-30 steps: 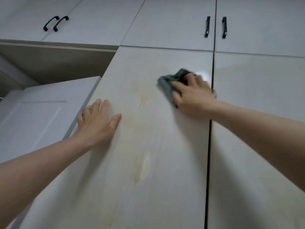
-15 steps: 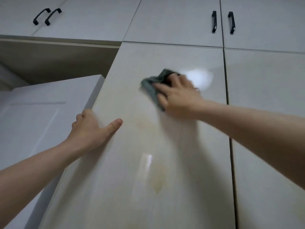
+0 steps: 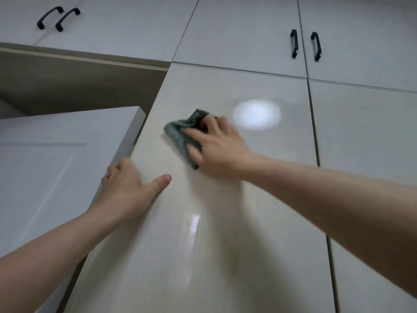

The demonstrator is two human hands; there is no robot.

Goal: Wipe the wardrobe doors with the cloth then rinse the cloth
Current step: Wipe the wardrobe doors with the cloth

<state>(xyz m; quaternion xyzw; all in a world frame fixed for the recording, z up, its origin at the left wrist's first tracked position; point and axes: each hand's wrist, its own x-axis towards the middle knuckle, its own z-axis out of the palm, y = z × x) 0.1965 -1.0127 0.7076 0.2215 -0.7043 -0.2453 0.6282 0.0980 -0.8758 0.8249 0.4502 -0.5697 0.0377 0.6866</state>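
A tall cream wardrobe door (image 3: 225, 233) fills the middle of the head view, glossy, with light glare on it. My right hand (image 3: 216, 147) presses a crumpled grey-green cloth (image 3: 180, 134) flat against the door's upper part, fingers spread over it. My left hand (image 3: 128, 188) grips the door's left edge, fingers curled behind it and thumb lying on the front face. A second closed door (image 3: 370, 177) stands to the right.
Upper cupboard doors carry black handles at the top left (image 3: 57, 18) and top right (image 3: 304, 45). A white panelled door (image 3: 56, 172) stands open at the left, below a dark open recess (image 3: 79, 86).
My right hand slid the cloth leftward across the door. My left hand shifted from lying flat on the door face to gripping its left edge. The view tilted slightly.
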